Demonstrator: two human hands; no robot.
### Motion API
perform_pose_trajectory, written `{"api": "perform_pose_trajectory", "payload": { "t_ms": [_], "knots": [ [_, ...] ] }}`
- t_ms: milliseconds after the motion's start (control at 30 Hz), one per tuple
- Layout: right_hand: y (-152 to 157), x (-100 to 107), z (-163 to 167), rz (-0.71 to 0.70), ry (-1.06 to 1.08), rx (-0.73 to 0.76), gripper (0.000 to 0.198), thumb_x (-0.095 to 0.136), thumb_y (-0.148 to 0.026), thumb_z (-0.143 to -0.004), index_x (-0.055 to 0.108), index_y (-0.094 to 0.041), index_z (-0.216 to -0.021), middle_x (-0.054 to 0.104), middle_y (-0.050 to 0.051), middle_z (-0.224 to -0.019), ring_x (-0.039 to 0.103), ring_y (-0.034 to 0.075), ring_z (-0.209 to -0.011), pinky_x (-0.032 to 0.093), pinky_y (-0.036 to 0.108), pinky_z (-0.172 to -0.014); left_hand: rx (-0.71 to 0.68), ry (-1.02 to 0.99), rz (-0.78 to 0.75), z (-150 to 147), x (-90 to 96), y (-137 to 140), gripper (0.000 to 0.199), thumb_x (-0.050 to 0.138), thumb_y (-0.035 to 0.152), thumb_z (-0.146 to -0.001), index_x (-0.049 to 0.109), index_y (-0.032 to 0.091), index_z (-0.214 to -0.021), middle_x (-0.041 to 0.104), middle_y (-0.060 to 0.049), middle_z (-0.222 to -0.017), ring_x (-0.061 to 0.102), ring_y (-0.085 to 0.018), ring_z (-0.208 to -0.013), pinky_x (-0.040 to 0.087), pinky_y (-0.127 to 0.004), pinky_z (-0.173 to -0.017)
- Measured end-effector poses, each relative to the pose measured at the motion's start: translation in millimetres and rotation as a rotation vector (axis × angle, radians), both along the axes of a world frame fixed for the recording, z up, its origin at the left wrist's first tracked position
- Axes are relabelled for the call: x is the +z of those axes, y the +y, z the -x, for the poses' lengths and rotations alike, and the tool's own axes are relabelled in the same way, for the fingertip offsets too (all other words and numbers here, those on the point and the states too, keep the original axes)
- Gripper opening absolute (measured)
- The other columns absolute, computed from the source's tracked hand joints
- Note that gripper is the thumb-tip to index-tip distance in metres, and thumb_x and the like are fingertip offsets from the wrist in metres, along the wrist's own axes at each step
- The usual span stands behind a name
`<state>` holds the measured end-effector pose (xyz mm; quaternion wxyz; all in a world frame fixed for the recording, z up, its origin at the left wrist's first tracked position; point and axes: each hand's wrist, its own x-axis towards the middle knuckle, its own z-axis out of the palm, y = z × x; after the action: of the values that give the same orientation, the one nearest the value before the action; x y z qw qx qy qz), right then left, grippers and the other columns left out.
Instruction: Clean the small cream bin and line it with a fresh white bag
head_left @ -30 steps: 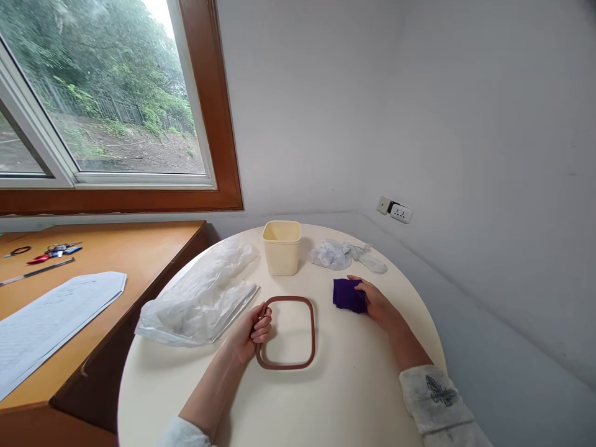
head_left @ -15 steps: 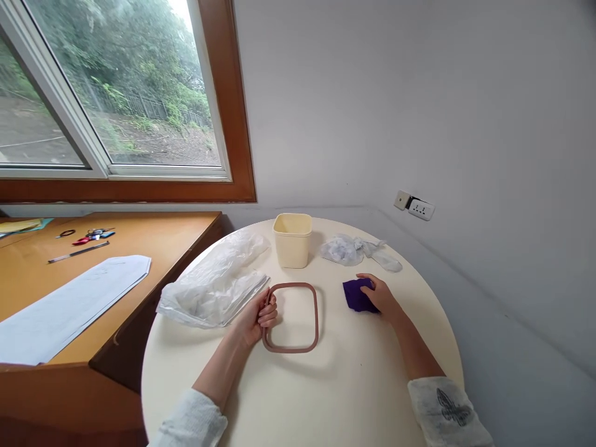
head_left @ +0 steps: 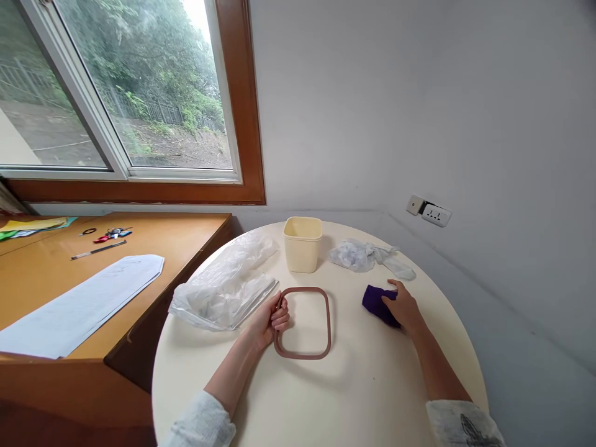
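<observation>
My left hand (head_left: pixel 274 320) is closed around the left side of a brown rounded-square frame (head_left: pixel 329 323), thin and hollow, held tilted just over the round table. My right hand (head_left: pixel 404 306) grips a dark purple folded piece (head_left: pixel 376 300) between thumb and fingers, at the table's right. Whether this is cloth or a thin bag I cannot tell. Behind the frame a cream plastic bin (head_left: pixel 302 251) stands upright, its open top bare of any rim ring.
A clear plastic bag (head_left: pixel 218 292) lies spread on the left of the cream table (head_left: pixel 316 403). A crumpled plastic bag (head_left: pixel 356 256) sits at the back right. On the wooden desk (head_left: pixel 195 233) are paper sheets (head_left: pixel 88 304), a pen (head_left: pixel 99 249) and keys (head_left: pixel 115 233).
The whole view has swung a little to the left. My right hand has shifted slightly right with the purple piece, which looks more bunched. My left hand keeps hold of the frame.
</observation>
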<state>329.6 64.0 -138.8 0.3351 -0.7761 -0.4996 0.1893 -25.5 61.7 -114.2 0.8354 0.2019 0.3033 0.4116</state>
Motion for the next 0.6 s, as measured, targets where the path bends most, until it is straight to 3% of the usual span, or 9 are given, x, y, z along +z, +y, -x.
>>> {"api": "perform_pose_trajectory", "payload": {
  "t_ms": [100,267,333,400,533,600],
  "knots": [
    [-1,3,2,-0.012,0.040,0.057,0.057,0.053,-0.028,-0.070,0.042,-0.018,-0.125,0.061,0.011,-0.103,0.058,0.025,-0.097,0.043,0.039,-0.084,-0.012,-0.005,0.000,-2,-1.0,2,0.039,0.047,0.040,-0.087,0.048,0.013,-0.059,0.020,0.010,-0.040,0.017,-0.002,-0.033,0.017,-0.013,-0.033],
    [-3,7,8,-0.019,0.161,0.320,0.043,0.053,-0.025,-0.072,0.052,-0.024,-0.115,0.065,0.005,-0.100,0.062,0.018,-0.093,0.048,0.027,-0.076,-0.009,-0.010,0.002,-2,-1.1,3,0.038,0.048,0.040,-0.086,0.047,0.013,-0.060,0.020,0.010,-0.041,0.018,-0.002,-0.034,0.018,-0.013,-0.033],
    [-3,7,8,-0.020,0.133,0.336,0.040,0.054,-0.027,-0.073,0.054,-0.025,-0.113,0.065,0.004,-0.097,0.062,0.019,-0.092,0.047,0.030,-0.079,-0.007,-0.010,0.014,-2,-1.0,3,0.038,0.046,0.039,-0.087,0.047,0.013,-0.060,0.020,0.010,-0.041,0.018,-0.003,-0.034,0.018,-0.014,-0.033],
    [-3,9,9,-0.037,0.060,0.261,0.042,0.054,-0.031,-0.075,0.053,-0.022,-0.115,0.063,0.008,-0.102,0.059,0.022,-0.098,0.044,0.037,-0.087,0.002,-0.013,0.026,-4,-1.5,3,0.039,0.043,0.038,-0.089,0.048,0.013,-0.060,0.019,0.009,-0.040,0.018,-0.003,-0.033,0.018,-0.014,-0.033],
    [-8,21,30,-0.338,-0.130,0.059,0.050,0.045,-0.040,-0.082,0.045,-0.017,-0.126,0.046,0.013,-0.128,0.039,0.026,-0.123,0.031,0.043,-0.101,0.048,-0.032,0.037,-9,-3.7,4,0.043,0.034,0.037,-0.092,0.048,0.013,-0.059,0.019,0.009,-0.038,0.017,-0.003,-0.032,0.019,-0.014,-0.032],
    [-16,30,53,-0.501,-0.197,0.114,0.049,0.037,-0.041,-0.087,0.039,-0.020,-0.131,0.039,0.011,-0.136,0.031,0.024,-0.129,0.028,0.043,-0.104,0.075,-0.041,0.035,-12,-4.6,4,0.043,0.034,0.037,-0.092,0.048,0.013,-0.059,0.019,0.009,-0.038,0.018,-0.003,-0.032,0.019,-0.015,-0.033]
  ]
}}
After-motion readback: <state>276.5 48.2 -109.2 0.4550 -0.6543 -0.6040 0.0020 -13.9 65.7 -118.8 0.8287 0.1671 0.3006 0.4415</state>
